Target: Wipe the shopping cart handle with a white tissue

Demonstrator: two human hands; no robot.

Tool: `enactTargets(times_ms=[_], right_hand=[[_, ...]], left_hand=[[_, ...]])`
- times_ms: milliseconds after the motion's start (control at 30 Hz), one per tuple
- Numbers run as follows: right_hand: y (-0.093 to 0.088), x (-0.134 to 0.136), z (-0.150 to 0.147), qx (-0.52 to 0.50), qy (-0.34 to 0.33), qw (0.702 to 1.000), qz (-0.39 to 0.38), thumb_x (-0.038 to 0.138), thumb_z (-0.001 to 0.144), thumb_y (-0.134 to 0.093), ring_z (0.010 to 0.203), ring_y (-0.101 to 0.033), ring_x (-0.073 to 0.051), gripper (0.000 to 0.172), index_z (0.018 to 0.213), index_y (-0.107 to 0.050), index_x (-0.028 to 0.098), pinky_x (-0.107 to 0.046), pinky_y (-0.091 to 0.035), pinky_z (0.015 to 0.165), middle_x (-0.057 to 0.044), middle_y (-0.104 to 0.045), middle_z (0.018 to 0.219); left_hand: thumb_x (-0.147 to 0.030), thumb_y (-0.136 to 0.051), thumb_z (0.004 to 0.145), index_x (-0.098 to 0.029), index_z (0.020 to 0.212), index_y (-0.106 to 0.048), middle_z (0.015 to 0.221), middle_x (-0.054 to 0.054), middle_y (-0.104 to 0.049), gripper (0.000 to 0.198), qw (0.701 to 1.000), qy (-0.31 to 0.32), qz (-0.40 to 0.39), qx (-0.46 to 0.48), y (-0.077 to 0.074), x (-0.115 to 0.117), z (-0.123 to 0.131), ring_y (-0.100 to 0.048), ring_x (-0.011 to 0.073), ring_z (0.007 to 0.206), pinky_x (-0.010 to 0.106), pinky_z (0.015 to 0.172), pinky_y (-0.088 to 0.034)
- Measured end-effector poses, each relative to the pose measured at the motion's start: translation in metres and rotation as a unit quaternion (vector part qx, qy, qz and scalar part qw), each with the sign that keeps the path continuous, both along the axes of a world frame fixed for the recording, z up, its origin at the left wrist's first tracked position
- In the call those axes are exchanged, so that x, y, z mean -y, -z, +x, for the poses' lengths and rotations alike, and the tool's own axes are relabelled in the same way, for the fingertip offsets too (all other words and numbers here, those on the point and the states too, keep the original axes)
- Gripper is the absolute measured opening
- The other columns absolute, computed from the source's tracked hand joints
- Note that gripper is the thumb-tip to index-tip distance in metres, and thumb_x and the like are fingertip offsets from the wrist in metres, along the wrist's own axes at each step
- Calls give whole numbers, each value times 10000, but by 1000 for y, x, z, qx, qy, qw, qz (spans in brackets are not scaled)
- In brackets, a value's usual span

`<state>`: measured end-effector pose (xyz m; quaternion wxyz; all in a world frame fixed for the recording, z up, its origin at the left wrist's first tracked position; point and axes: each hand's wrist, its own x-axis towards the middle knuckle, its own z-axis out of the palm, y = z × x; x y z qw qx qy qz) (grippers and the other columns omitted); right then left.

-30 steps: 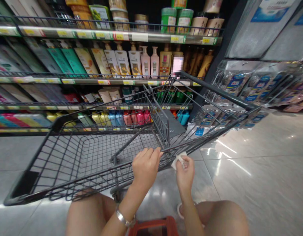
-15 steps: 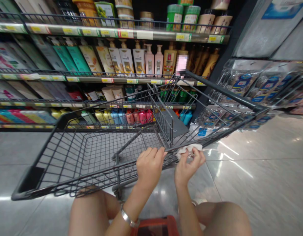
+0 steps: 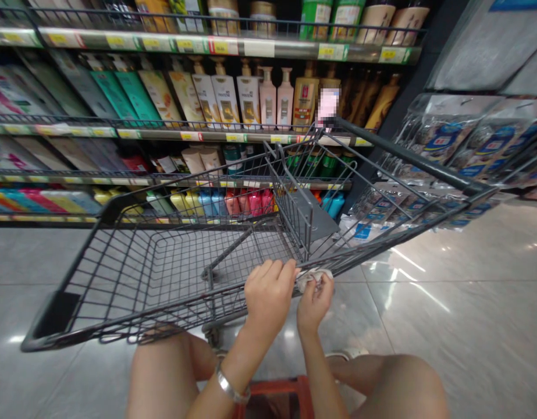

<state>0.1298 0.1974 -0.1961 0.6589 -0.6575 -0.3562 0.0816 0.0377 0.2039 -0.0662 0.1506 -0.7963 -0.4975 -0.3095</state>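
Observation:
A dark grey wire shopping cart (image 3: 163, 317) stands sideways in front of me, its basket to the left and its push handle (image 3: 408, 152) at the upper right. My left hand (image 3: 270, 291) is wrapped over the cart's near top rail. Just right of it, my right hand (image 3: 315, 299) pinches a crumpled whitish cloth or wipe (image 3: 309, 278) against the same side of the cart. The fingertips of the left hand are partly hidden behind the rail. A grey flap (image 3: 312, 215) of the child seat shows inside the cart.
Shelves of shampoo bottles (image 3: 251, 99) and jars line the far side. Packaged goods (image 3: 447, 145) hang at the right. Beneath me is a red stool or crate (image 3: 272, 389), between my bent knees. Grey tiled floor (image 3: 425, 326) reflects lights.
My right hand has slid the cloth leftward along the rail, closer to my left hand. The left hand keeps its hold on the rail. The view has shifted slightly.

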Motion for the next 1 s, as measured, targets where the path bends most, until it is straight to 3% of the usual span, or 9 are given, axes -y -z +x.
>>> enactTargets(times_ms=[100, 333, 667, 800, 900, 1000], right_hand=[[8, 3, -6, -2, -12, 1000, -14, 299, 878, -436, 914, -502, -194, 182, 999, -509, 184, -348, -407, 814, -65, -510, 936], [7, 4, 1, 16, -42, 999, -29, 284, 859, -458, 861, -509, -183, 163, 974, -520, 185, -322, -408, 772, -46, -517, 891], [8, -2, 2, 32, -19, 999, -25, 282, 836, -447, 855, -524, -197, 196, 972, -543, 176, -333, -407, 777, -49, -536, 866], [8, -2, 5, 34, -26, 999, -30, 284, 838, -450, 860, -525, -199, 189, 967, -540, 178, -330, -405, 781, -51, -537, 871], [7, -1, 6, 33, -36, 998, -36, 291, 833, -455, 857, -526, -202, 189, 955, -544, 177, -327, -404, 778, -53, -544, 867], [7, -1, 6, 24, -34, 999, -30, 296, 821, -459, 858, -529, -206, 189, 936, -549, 176, -328, -405, 780, -58, -552, 867]], left_hand=[[-314, -421, 949, -197, 874, -636, 635, -3, -589, 256, 1000, 0, -2, -1, 0, 0, 0, -509, 161, 646, 312, 592, -312], [-319, -445, 940, -200, 882, -635, 635, -8, -587, 231, 1000, -5, 3, -1, 1, -1, 1, -514, 163, 659, 311, 606, -318], [-318, -445, 940, -200, 875, -638, 627, -6, -587, 235, 1000, 4, 9, -2, 4, -4, 0, -528, 158, 642, 311, 590, -333], [-276, -442, 936, -189, 925, -631, 669, 9, -602, 208, 999, 25, -31, -12, -2, -3, -2, -551, 168, 679, 305, 595, -375], [-232, -448, 922, -154, 1081, -591, 820, 41, -654, 228, 996, 53, -57, -40, -9, 4, -9, -584, 186, 786, 334, 733, -448], [-236, -444, 921, -140, 1138, -563, 970, 76, -666, 265, 997, 39, -47, -45, -12, 14, -28, -593, 210, 919, 430, 934, -413]])
